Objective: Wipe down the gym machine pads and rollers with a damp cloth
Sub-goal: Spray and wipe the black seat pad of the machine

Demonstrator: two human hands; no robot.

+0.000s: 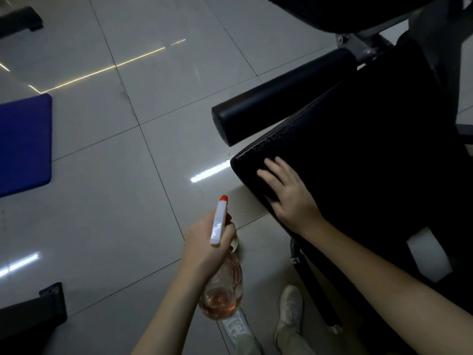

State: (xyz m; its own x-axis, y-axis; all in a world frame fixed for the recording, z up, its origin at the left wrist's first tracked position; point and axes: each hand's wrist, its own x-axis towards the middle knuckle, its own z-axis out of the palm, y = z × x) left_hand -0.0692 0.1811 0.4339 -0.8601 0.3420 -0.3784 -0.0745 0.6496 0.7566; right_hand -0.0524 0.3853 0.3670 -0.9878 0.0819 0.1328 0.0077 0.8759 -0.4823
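The spray bottle was gripped by the left hand, whose fingers were curled round the neck just under the white trigger head. The orange nozzle was pointed up and away from the body, not at the machine. A little pinkish liquid could be seen in the lower part of the clear bottle.

The right hand was laid flat on the near corner of the black pad, with the fingers straight and slightly spread and nothing pinched between them. Whether a dark cloth was pressed beneath the palm could not be told, as the pad and anything on it were lost in shadow.

Beyond the right hand's fingertips, just past the far edge of the pad, the black roller was seen lying apart from the hand. A second dark cushion was visible further off above it. To the left of the left hand, well apart, a blue mat lay on the tiled floor. Pale shoes were seen below both wrists.

The step in hand was judged to be the wiping of the pad's near corner, with the roller not yet reached. For the next move, the flat hand would probably need to be drawn across the rest of the pad under steady pressure. If the surface were dry, the nozzle would first have to be turned toward it.
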